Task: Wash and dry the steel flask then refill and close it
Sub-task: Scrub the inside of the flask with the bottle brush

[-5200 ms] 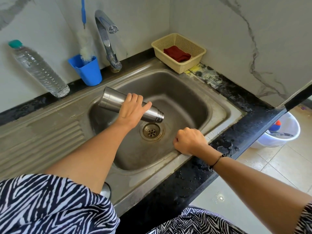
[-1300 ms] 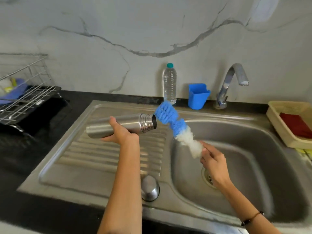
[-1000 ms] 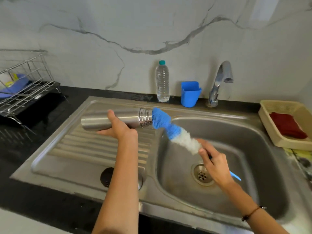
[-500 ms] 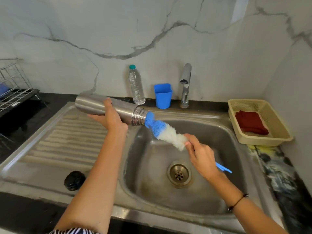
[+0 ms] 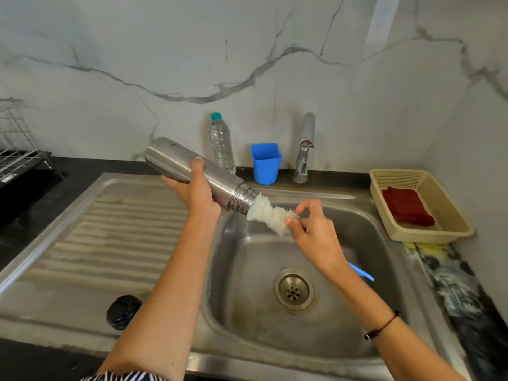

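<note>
My left hand [image 5: 196,189] grips the steel flask [image 5: 176,165] around its middle and holds it tilted over the sink basin [image 5: 247,306], mouth pointing down to the right. A bottle brush [image 5: 268,214] is pushed into the mouth; only its white bristles show outside. My right hand [image 5: 312,231] pinches the brush just behind the bristles, and the blue handle tip [image 5: 362,273] sticks out below my wrist. The flask's black cap [image 5: 122,312] lies on the draining board [image 5: 90,237].
At the back wall stand a plastic water bottle [image 5: 221,143], a blue cup [image 5: 265,163] and the tap [image 5: 305,147]. A cream basket [image 5: 439,229] holding a red cloth [image 5: 406,206] sits at the right. A wire dish rack [image 5: 16,155] stands far left.
The brush has gone deeper into the flask: its blue bristles are now inside and only the white ones show. The flask's base has tipped up higher.
</note>
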